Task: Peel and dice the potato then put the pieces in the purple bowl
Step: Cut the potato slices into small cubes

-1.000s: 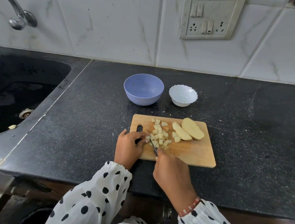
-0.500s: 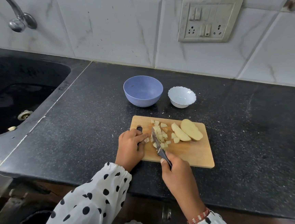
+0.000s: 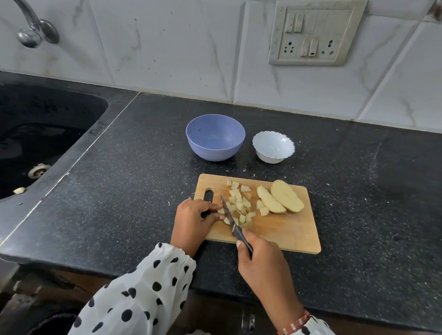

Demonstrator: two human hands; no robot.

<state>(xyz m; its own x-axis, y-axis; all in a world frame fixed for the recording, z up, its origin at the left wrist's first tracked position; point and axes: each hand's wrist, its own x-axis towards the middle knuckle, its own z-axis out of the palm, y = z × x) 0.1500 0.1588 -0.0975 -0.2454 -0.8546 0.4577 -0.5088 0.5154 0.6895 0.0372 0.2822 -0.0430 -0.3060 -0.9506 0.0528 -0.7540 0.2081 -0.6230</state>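
Cutting board [image 3: 283, 234] sits centre frame on the black counter [image 3: 371, 207], handle slot at its left end.

Right hand [image 3: 262, 264], lower centre, is wrapped around the dark handle of the knife [image 3: 230, 217]. The blade runs up and left from the hand, its tip near the board's slot, edge down at the left side of the dice pile.

Left hand [image 3: 192, 222], just left of the blade, rests on the board's left end. Fingers are curled, fingertips pinning a small potato piece [image 3: 222, 217] right against the blade (most of that piece is hidden by the fingers).

Diced potato [image 3: 240, 205] is heaped on the left-centre of the board, just right of the knife. Two uncut potato slabs [image 3: 278, 200] lie side by side at the upper right of the board, touching each other, with a couple of loose cubes at their lower left.

Purple bowl [image 3: 215, 137] is above the board, apart from it, no potato inside. White bowl [image 3: 273, 147] with a scalloped rim stands just to its right, not touching.

Sink [image 3: 30, 137] is at left of frame, tap [image 3: 26, 24] upper left, switch plate [image 3: 316, 31] on the tiles upper right. Polka-dot sleeves [image 3: 144, 302] on both arms, beaded bracelet [image 3: 294, 324] on the right wrist.
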